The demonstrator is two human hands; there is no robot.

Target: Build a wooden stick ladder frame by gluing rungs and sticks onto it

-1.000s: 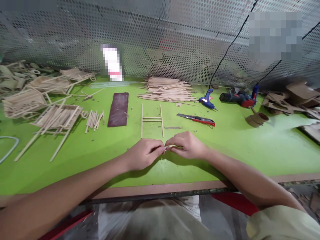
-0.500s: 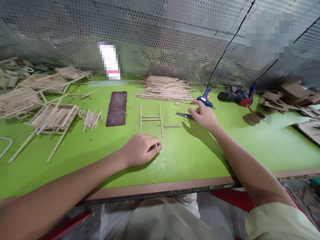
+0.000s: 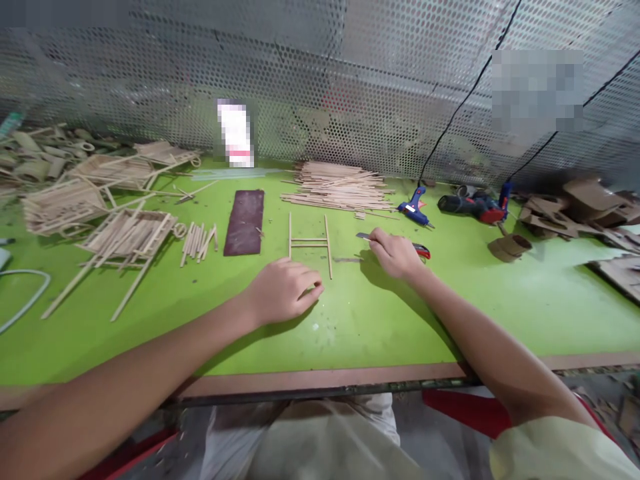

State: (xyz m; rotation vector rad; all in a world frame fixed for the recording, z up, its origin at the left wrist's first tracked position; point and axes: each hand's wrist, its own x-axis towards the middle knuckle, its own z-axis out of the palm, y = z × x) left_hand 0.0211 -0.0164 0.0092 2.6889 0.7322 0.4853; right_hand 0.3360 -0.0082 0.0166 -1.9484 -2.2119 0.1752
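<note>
My right hand [image 3: 395, 253] is closed over the utility knife [image 3: 423, 251], whose blade points left and whose red and black handle shows past my palm. My left hand [image 3: 285, 291] rests on the green table with curled fingers; whether it holds something small is hidden. Just beyond it lies an H-shaped frame of thin sticks [image 3: 309, 245], with two uprights and two close crossbars. A dark brown rectangular sheet [image 3: 245, 222] lies left of the frame. The pile of thin sticks [image 3: 340, 187] is behind the frame.
Short sticks [image 3: 199, 243] and small wooden carts [image 3: 127, 237] stand at the left. A blue glue gun [image 3: 414, 208], a power tool [image 3: 473, 207], a bamboo ring [image 3: 510, 247] and brown scraps [image 3: 550, 213] are at the right. Perforated metal mesh [image 3: 375, 87] rises behind.
My right hand has come down from near the glue gun onto the utility knife, and its fingers have closed. My left hand has barely moved. The view has shifted slightly.
</note>
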